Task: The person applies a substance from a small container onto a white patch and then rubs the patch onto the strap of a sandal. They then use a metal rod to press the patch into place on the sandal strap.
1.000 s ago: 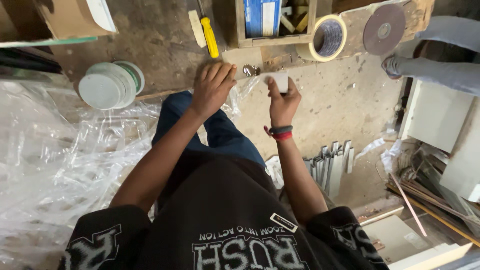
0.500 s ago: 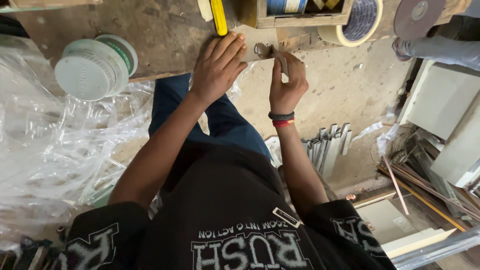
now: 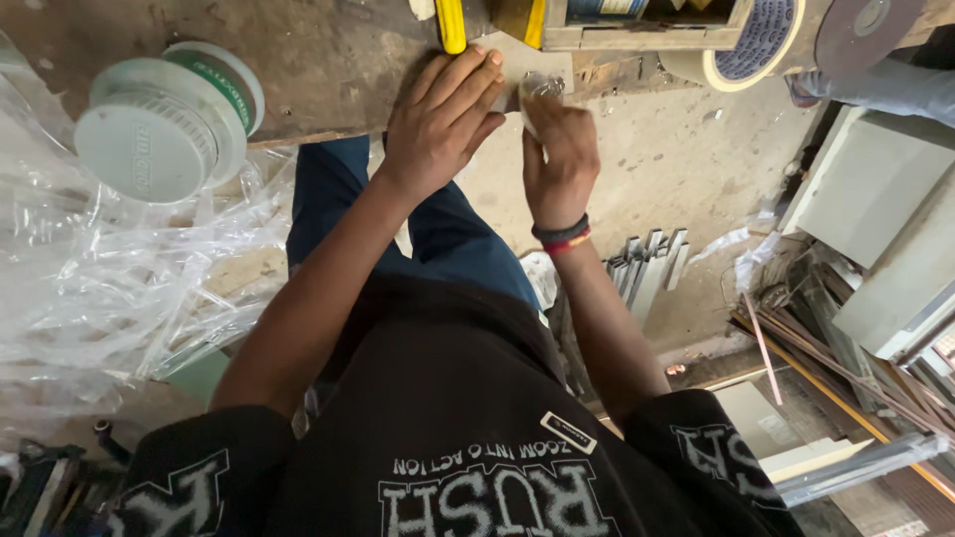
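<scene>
While pressed flat on the worn bench top (image 3: 328, 70), left hand (image 3: 438, 124) spread open beside a yellow tool (image 3: 451, 25). Right hand (image 3: 562, 159) pinching a small clear piece (image 3: 542, 89), perhaps plastic, at the bench edge.

Left grip (image 3: 438, 124) lies flat on the desk (image 3: 298, 70) edge; right grip (image 3: 559, 149) just beside it to the right, at the edge. Lidded tub (image 3: 159, 124) on the desk, well left of the left grip. Plastic sheeting (image 3: 99, 288) below the tub. Wooden box (image 3: 647, 35) just beyond both grips; tape roll (image 3: 746, 50) right of the box. Metal strips (image 3: 647, 264) on the floor (image 3: 686, 169), below-right of the right grip.
</scene>
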